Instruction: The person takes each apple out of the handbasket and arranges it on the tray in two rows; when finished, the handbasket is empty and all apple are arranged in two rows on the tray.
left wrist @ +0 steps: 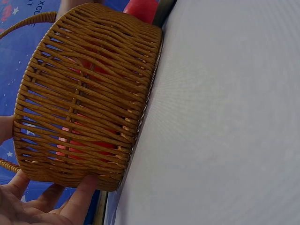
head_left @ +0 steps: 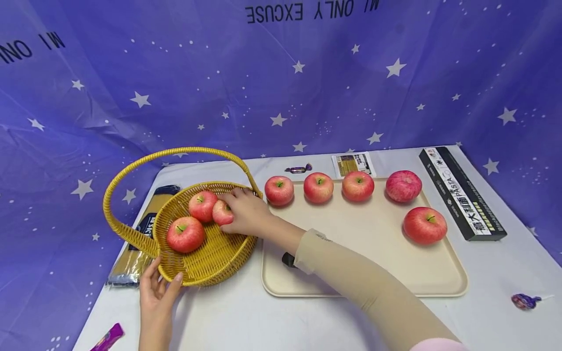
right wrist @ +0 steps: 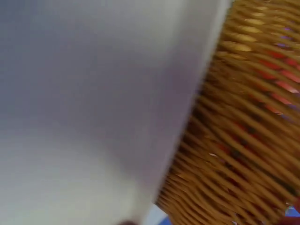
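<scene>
A yellow wicker basket [head_left: 210, 263] with a tall arched handle stands on the left of the table. Two red apples, a nearer apple [head_left: 186, 234] and a farther apple [head_left: 203, 205], lie inside it. My right hand [head_left: 248, 212] reaches over the rim and grips a third apple [head_left: 222, 213], partly hidden by the fingers, beside the farther one. At the near left rim, by the handle's foot, my left hand [head_left: 157, 292] holds the basket; in the left wrist view its fingers [left wrist: 82, 199] lie against the woven wall. The right wrist view shows mostly basket weave [right wrist: 234, 140], blurred.
A beige tray [head_left: 342, 234] holds several apples along its back and right edges; a dark object [head_left: 288, 260] shows under the right forearm. Around it lie a black pasta box [head_left: 463, 195], a small packet [head_left: 353, 165], wrapped candies [head_left: 299, 168] and a lollipop [head_left: 525, 301]. A pasta bag [head_left: 131, 263] lies behind the basket.
</scene>
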Available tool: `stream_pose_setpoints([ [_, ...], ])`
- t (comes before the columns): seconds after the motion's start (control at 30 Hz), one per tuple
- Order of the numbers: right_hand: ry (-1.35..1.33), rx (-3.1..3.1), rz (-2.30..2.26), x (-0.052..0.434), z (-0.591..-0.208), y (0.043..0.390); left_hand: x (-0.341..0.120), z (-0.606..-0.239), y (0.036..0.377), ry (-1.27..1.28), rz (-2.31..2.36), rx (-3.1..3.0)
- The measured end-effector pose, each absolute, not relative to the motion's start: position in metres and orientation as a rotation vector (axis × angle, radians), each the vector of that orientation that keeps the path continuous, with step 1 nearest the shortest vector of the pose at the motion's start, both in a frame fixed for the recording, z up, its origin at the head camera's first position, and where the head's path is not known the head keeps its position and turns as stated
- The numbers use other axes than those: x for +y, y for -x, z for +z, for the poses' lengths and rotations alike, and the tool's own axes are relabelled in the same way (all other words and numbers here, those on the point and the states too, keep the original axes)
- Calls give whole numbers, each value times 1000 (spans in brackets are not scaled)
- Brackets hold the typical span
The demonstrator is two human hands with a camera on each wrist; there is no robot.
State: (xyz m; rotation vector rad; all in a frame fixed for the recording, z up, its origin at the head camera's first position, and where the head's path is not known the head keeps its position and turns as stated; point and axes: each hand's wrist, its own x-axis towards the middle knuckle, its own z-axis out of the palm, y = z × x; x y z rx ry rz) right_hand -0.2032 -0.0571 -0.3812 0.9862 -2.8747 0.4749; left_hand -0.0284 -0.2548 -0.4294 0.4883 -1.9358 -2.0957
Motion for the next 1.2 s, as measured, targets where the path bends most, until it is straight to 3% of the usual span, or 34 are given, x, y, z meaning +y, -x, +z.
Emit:
stream_pose_setpoints([
  [0.27, -1052, -2719, 775, -19, -337, 174, -255, -430, 30, -488, -2097, -1921],
  [0.57, -930, -2591, 909, 73, -315, 147, -254, -431, 32, -488, -2082, -1926],
  [0.93, -503, -2859, 758, 199, -359, 137, -254, -429, 31, -508, -2083, -1943],
  [1.2, -436, -3016, 607, 226, -384, 132, -254, -430, 30, -513, -2100, -1930],
])
